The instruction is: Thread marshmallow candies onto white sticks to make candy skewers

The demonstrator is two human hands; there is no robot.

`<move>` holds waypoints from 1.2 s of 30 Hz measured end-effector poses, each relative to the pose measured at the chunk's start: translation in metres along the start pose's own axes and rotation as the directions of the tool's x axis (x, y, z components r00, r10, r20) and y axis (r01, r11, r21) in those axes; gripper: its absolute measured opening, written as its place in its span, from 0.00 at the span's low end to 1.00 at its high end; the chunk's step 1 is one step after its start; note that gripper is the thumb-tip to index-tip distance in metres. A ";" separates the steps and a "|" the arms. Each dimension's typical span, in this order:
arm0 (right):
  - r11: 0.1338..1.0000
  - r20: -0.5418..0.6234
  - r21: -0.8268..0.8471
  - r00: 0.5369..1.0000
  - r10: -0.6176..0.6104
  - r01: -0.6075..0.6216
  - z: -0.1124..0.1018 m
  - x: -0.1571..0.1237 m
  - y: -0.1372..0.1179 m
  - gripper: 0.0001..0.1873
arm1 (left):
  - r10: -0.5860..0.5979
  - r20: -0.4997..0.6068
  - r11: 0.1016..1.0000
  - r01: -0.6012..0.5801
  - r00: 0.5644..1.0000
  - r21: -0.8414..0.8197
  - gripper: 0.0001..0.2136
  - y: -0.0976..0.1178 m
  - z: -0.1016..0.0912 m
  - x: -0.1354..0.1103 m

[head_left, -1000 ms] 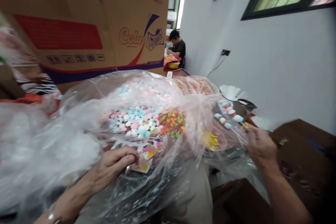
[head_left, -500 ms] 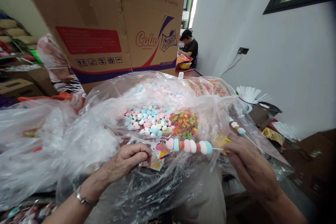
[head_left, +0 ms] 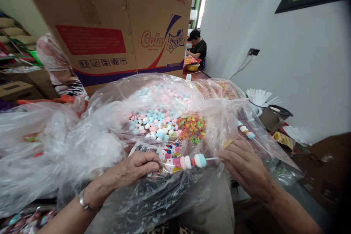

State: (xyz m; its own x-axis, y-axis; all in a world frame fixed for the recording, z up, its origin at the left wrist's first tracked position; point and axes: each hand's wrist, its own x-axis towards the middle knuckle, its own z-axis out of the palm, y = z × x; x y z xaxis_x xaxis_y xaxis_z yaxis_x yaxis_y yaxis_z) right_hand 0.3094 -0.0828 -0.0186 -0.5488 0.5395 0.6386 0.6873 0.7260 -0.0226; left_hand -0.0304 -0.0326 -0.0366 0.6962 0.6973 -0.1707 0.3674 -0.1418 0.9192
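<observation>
My right hand (head_left: pixel 244 164) is closed on the white stick of a marshmallow skewer (head_left: pixel 187 162), which carries pink, white and blue pieces. The skewer's left end sits inside a clear printed wrapper (head_left: pixel 171 165). My left hand (head_left: pixel 145 164) pinches the far edge of this wrapper. Beneath it lie more printed wrappers (head_left: pixel 148 148). Just behind my hands, in an open plastic bag, are loose pastel marshmallows (head_left: pixel 153 124) and a heap of colourful ring gummies (head_left: pixel 193 128).
A tall cardboard carton (head_left: pixel 109 25) stands behind the bags. Another skewer (head_left: pixel 246 130) lies on plastic at right, near a pitcher (head_left: pixel 275 117) and white sticks (head_left: pixel 259 97). One person (head_left: pixel 197 49) sits at the back; another (head_left: pixel 55 62) is at left.
The skewer has moved left and slightly down with my right hand, its left end going deeper into the wrapper. My left hand has shifted slightly and now grips the wrapper's edge.
</observation>
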 end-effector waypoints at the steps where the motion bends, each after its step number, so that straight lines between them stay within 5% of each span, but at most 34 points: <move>1: 1.000 0.003 0.011 1.000 0.006 -0.006 0.002 0.002 -0.001 0.08 | -0.013 0.029 1.000 0.012 1.000 0.004 0.12 0.003 0.000 0.000; 7: 0.996 0.026 0.084 1.000 -0.016 0.014 0.016 0.017 -0.001 0.07 | -0.093 0.188 0.995 0.098 0.978 -0.015 0.10 0.026 0.005 -0.001; 12: 0.981 0.124 0.190 0.990 -0.062 0.037 0.025 0.031 -0.005 0.10 | -0.146 0.240 0.943 0.208 0.960 -0.260 0.10 0.030 0.014 0.003; 21: 0.946 0.231 0.295 0.951 -0.204 0.131 0.062 0.055 -0.029 0.11 | -0.228 0.124 0.920 0.256 0.966 -0.298 0.13 0.014 0.027 0.003; 29: 0.940 0.198 0.281 0.947 -0.255 0.194 0.057 0.072 -0.018 0.14 | -0.127 0.113 0.926 0.159 0.985 -0.342 0.17 0.002 0.015 -0.019; 36: 0.928 0.262 0.327 0.926 -0.273 0.181 0.066 0.080 -0.037 0.13 | -0.118 0.023 0.951 0.120 0.993 -0.285 0.16 -0.004 0.017 -0.027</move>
State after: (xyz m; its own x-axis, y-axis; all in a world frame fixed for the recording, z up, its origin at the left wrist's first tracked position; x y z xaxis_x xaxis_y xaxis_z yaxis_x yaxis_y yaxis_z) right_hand 0.2083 -0.0382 -0.0173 -0.8203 0.4128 0.3958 0.3826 0.9105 -0.1567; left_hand -0.0402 -0.0630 -0.0417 0.6616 0.6931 -0.2862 0.2571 0.1488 0.9549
